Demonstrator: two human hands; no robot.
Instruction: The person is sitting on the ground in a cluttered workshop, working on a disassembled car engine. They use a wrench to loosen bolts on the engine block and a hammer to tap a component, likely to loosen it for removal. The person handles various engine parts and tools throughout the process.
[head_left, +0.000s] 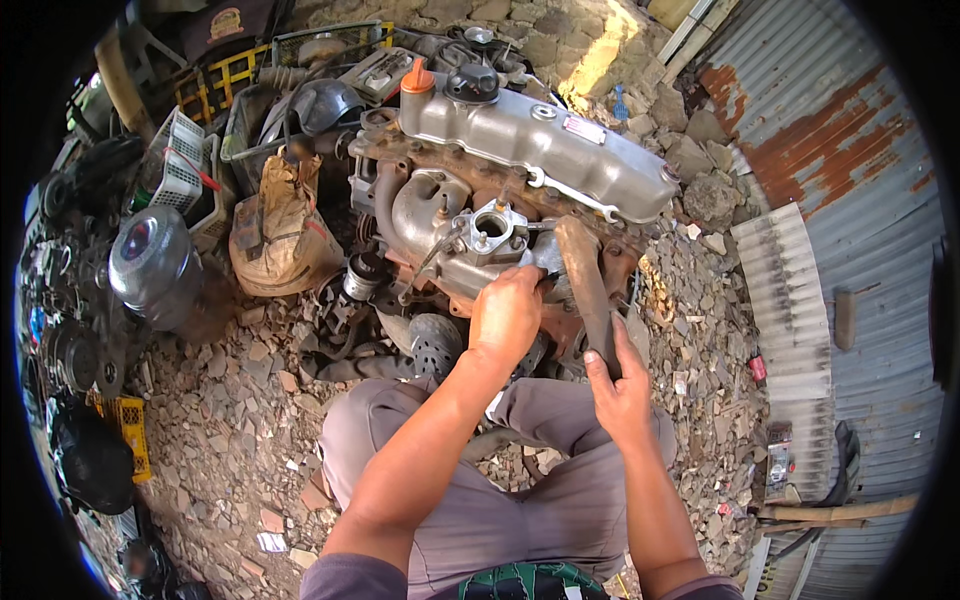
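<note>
Your left hand (505, 315) curls knuckles-up against the grimy grey metal engine block (480, 225), its fingertips hidden. Your right hand (618, 385) is clamped around the rusty brown exhaust pipe (585, 275).

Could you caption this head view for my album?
Left hand pressed on a grimy engine, right hand gripping its rusty pipe.

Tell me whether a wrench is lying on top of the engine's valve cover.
Yes, a silver wrench lies along the lower edge of the grey valve cover.

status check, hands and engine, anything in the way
Left hand pressed on the engine by the intake manifold. Right hand gripping the rusty exhaust pipe. Spanner lying against the valve cover.
</note>
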